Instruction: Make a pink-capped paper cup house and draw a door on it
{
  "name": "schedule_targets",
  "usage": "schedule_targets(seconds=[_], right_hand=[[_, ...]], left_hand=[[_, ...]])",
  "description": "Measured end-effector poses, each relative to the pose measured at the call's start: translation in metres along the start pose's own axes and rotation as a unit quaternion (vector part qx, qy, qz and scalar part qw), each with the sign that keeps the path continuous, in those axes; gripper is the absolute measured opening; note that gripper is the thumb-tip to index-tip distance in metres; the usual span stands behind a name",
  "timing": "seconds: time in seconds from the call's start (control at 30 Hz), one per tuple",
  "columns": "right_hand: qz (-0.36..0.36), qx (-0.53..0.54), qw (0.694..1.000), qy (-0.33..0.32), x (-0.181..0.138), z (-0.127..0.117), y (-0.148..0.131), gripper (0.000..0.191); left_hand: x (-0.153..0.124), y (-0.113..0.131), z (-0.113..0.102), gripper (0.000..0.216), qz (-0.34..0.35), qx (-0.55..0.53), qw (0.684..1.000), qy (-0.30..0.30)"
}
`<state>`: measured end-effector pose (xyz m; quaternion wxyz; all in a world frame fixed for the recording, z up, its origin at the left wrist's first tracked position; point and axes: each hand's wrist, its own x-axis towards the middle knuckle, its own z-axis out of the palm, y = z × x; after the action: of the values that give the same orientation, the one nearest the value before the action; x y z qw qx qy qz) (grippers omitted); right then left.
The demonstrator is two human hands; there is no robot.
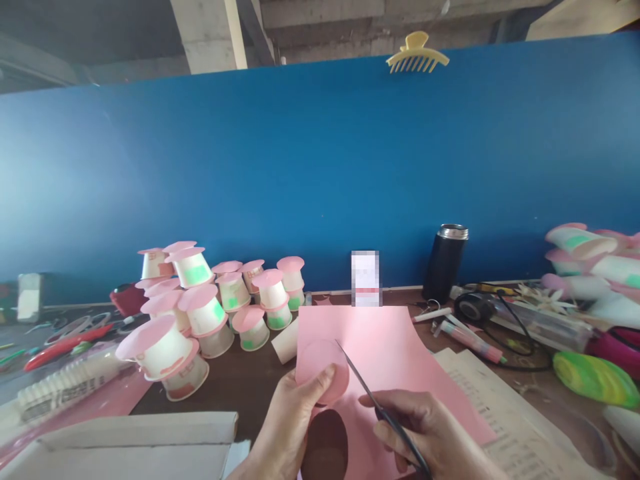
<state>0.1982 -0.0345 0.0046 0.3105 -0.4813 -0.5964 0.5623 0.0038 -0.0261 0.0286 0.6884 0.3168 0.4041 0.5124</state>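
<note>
My left hand [297, 413] grips a sheet of pink paper [385, 360] near its left edge. Its thumb presses a pink paper disc [320, 353] flat against the sheet. Below the disc a round hole is cut in the paper, and the dark tabletop shows through. In my right hand [415, 420] is a pair of dark-handled scissors [363, 383], fingers wrapped about the handles. Their thin blades point up and left, with the tip close beside the disc's upper right edge. Part of the handles is hidden by my fingers.
Paper cups [200, 310] with pink disc tops stand stacked at left; more lie at far right. A black bottle [445, 263] stands by the blue partition [320, 160]. An open white box [135, 427] lies front left, printed sheets [505, 407] right. A yellow hair claw [417, 53] hangs above.
</note>
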Motion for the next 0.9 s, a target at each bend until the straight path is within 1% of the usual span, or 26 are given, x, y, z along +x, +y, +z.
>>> schedule_targets(seconds=[0.13, 0.23, 0.33, 0.5, 0.67, 0.77, 0.9], right_hand=[[0.013, 0.009, 1.0, -0.002, -0.0016, -0.0007, -0.0042, 0.07], [0.001, 0.005, 1.0, -0.009, -0.0018, -0.0015, -0.0062, 0.07], [-0.01, 0.001, 1.0, -0.014, -0.0009, -0.0026, -0.0053, 0.071], [-0.013, -0.011, 1.0, -0.011, -0.0006, -0.0034, -0.0031, 0.069], [-0.027, -0.005, 1.0, -0.01, -0.0013, -0.0027, -0.0035, 0.067], [-0.036, 0.001, 0.999, -0.01, -0.0011, -0.0025, -0.0045, 0.065], [-0.026, -0.005, 1.0, -0.006, -0.0026, -0.0025, -0.0074, 0.07]], left_hand=[[0.0004, 0.0014, -0.0009, 0.038, -0.006, 0.018, 1.0, -0.005], [0.0023, 0.0001, -0.002, 0.04, -0.009, 0.021, 1.0, -0.021], [0.0032, -0.0017, -0.0034, 0.04, -0.006, 0.028, 0.999, -0.023], [0.002, -0.0007, -0.0031, 0.041, -0.004, 0.013, 0.999, -0.05], [0.002, 0.0011, -0.0036, 0.04, -0.012, 0.006, 0.998, -0.058], [0.0012, 0.0022, -0.004, 0.039, -0.003, 0.009, 0.998, -0.062], [-0.0014, 0.0051, -0.0014, 0.04, -0.004, 0.007, 0.998, -0.064]])
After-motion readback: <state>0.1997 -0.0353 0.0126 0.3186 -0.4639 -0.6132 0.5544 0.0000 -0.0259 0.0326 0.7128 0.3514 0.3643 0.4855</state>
